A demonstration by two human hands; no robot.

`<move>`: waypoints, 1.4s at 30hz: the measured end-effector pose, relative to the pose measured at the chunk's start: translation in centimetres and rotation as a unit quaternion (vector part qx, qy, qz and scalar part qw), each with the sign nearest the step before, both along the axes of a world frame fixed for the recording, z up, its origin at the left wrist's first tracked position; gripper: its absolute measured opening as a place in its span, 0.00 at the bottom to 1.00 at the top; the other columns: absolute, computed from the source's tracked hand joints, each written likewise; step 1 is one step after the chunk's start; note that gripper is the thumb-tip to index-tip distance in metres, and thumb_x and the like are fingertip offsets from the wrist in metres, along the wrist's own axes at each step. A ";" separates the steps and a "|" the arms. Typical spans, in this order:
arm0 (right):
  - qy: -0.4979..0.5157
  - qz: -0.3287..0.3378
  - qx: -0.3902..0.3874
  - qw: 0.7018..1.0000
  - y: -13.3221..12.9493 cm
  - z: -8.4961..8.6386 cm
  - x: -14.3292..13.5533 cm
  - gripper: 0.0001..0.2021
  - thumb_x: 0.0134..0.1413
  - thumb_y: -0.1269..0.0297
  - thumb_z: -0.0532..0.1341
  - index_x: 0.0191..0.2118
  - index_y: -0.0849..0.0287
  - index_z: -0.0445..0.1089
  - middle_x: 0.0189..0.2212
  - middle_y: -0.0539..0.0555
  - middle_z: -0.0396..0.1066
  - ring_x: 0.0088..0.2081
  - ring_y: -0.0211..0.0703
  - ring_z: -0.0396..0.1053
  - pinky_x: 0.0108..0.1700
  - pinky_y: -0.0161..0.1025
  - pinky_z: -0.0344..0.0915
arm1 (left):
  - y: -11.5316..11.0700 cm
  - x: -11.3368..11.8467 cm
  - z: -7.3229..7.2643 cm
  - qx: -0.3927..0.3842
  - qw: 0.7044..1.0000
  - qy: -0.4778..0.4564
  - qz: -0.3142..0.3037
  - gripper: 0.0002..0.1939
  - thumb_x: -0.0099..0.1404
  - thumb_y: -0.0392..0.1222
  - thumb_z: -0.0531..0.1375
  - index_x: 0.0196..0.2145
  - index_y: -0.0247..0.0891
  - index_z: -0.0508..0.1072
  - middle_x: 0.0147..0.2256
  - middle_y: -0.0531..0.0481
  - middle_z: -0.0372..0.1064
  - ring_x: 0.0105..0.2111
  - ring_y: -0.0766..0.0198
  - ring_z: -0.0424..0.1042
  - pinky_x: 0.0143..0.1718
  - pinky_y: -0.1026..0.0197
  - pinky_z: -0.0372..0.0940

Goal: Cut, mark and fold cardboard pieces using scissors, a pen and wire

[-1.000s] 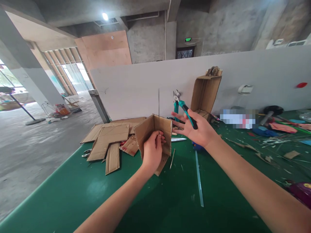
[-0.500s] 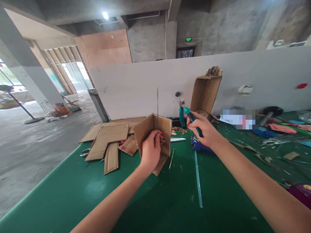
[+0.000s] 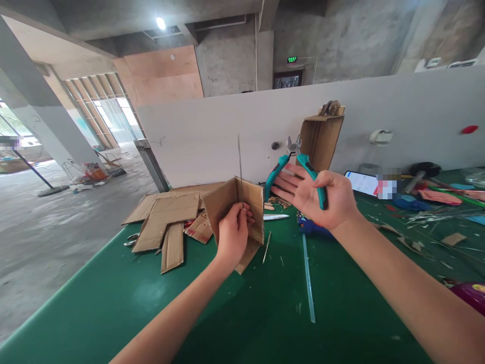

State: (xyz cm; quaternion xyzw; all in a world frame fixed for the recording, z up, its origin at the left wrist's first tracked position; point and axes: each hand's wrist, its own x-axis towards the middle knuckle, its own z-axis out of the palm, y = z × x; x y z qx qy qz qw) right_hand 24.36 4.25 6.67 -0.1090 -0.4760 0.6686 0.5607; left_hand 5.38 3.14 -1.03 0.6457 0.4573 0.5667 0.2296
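Inside a folded cardboard piece point(image 3: 252, 194), my left hand point(image 3: 234, 230) pinches a thin metal wire point(image 3: 239, 162) that stands nearly upright above the cardboard's top edge. My fingertips partly hide the wire's lower end. To the right, my right hand point(image 3: 322, 197) holds a pair of cutting pliers point(image 3: 293, 147) with teal and black handles. The handles are spread wide, one under the thumb and the other across the fingers, and the jaws are apart, pointing up. Nothing is between the jaws. Behind them a taller cardboard box point(image 3: 326, 139) stands against the white partition.
Flat cardboard pieces point(image 3: 166, 215) and scissors point(image 3: 131, 239) lie at the left on the green table point(image 3: 159, 308). A knife blade point(image 3: 276, 217), a clear glue stick point(image 3: 308, 278) and a blue tool point(image 3: 314, 227) lie nearer the middle. A phone point(image 3: 361, 183) and loose wires are on the right.
The pliers' handles and jaws have opened wide as my right hand turned and spread its fingers. The wire in my left hand tilts slightly more to the left.
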 end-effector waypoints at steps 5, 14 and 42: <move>0.025 0.027 -0.043 0.998 0.2 -0.6 -0.6 0.20 0.35 0.67 0.52 0.39 0.57 0.67 0.45 0.57 0.70 0.51 0.54 0.63 0.54 0.58 0.59 | -0.2 -0.1 0.2 0.005 1.000 0.011 0.000 0.09 0.68 0.40 0.48 0.35 0.38 0.66 0.29 0.52 0.68 0.27 0.68 0.71 0.30 0.67 0.64; -0.001 0.017 -0.027 0.999 -0.2 -0.2 -0.5 0.19 0.37 0.69 0.53 0.40 0.57 0.67 0.47 0.55 0.69 0.47 0.53 0.66 0.49 0.57 0.63 | 0.2 -0.6 0.7 -0.010 0.999 -0.017 -0.043 0.09 0.68 0.42 0.49 0.37 0.37 0.67 0.31 0.50 0.68 0.30 0.65 0.72 0.34 0.63 0.67; -0.629 -0.311 0.166 0.692 4.8 -10.0 -4.4 0.18 0.53 0.63 0.56 0.49 0.62 0.63 0.49 0.64 0.65 0.50 0.55 0.61 0.49 0.47 0.56 | -1.2 -2.3 1.6 -0.077 0.991 -0.040 -0.098 0.07 0.64 0.42 0.54 0.38 0.37 0.65 0.35 0.48 0.69 0.38 0.61 0.73 0.36 0.58 0.71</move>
